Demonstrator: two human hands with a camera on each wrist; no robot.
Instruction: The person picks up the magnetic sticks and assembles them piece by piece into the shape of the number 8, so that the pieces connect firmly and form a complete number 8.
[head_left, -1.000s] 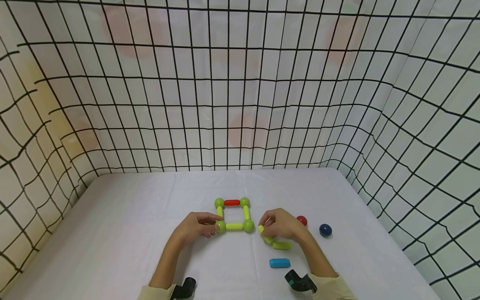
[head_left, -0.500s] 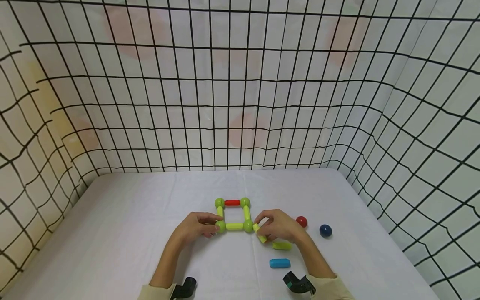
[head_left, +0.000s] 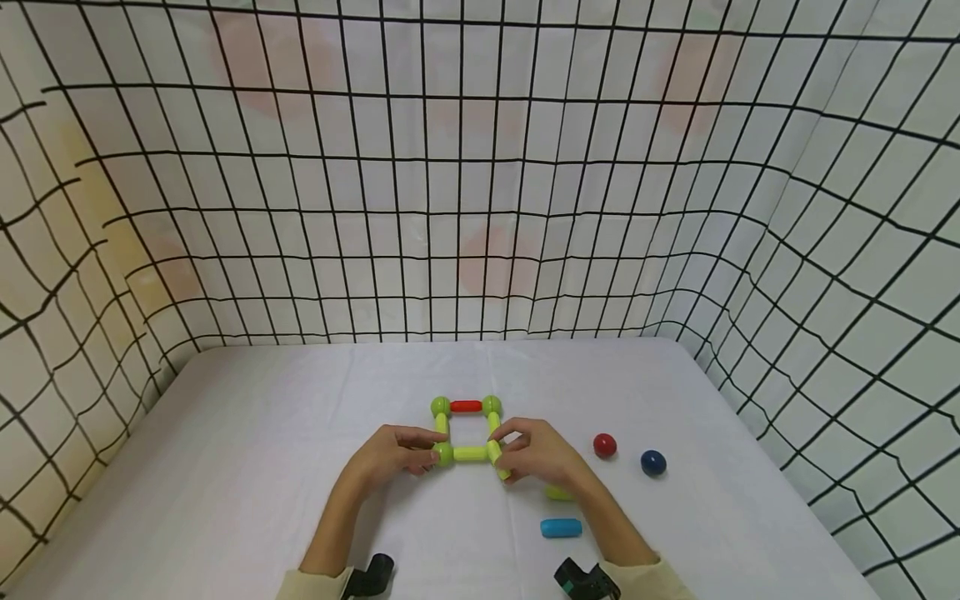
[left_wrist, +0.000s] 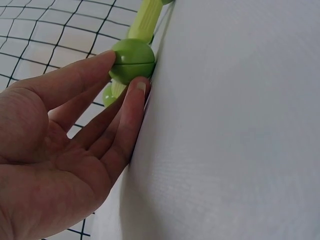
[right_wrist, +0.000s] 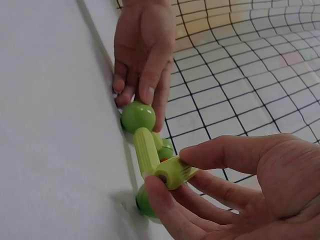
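Observation:
A square frame of green balls and magnetic sticks lies on the white table; its far stick (head_left: 466, 407) is red, its near stick (head_left: 470, 453) yellow-green. My left hand (head_left: 393, 452) holds the near-left green ball (left_wrist: 132, 61) between thumb and fingers. My right hand (head_left: 542, 454) pinches a loose yellow-green magnetic stick (right_wrist: 172, 172), tilted, with one end right over the near-right corner. In the head view that stick hides the corner's ball; in the right wrist view the green ball (right_wrist: 145, 202) shows partly below the fingers.
Another yellow-green stick (head_left: 558, 493) lies partly hidden by my right wrist, with a blue stick (head_left: 561, 528) nearer me. A red ball (head_left: 604, 445) and a dark blue ball (head_left: 653, 463) sit at the right. Black netting (head_left: 457, 208) over white cloth surrounds the table.
My right hand has moved left with the yellow-green stick, from beside the square to its near-right corner. The red ball is now fully visible. My left hand stays on its ball.

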